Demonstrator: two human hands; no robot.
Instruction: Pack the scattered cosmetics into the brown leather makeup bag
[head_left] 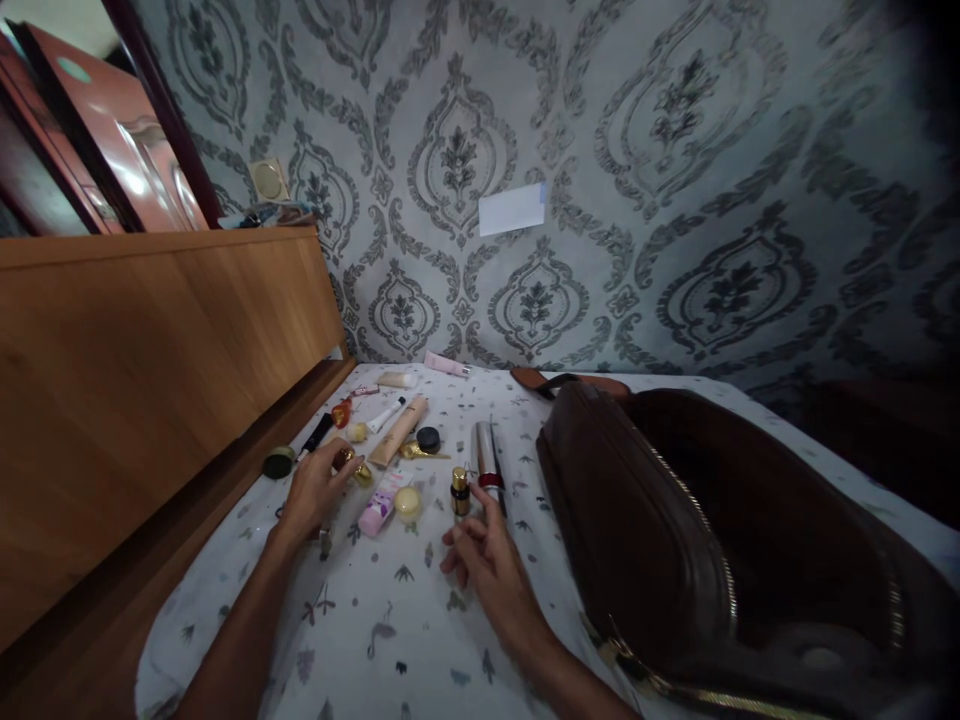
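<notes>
We see patterned wallpaper [457,90] with a white rectangle [512,210], a wooden panel [150,360] at left and, beyond, a reddish door [112,120].

Both forearms [244,610] stretch forward, left hand [313,488] with fingers [339,458] bent, right hand [491,570] loosely curled with its index extended.

Bare sheet [420,630] runs between the forearms [247,620]; a bottle [460,492] ahead and brown bag [619,520] rightward hem the right hand [491,572].

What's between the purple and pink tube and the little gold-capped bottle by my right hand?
In the head view, a round, pale yellow jar sits between the tube and the bottle, nearer the tube.
</notes>
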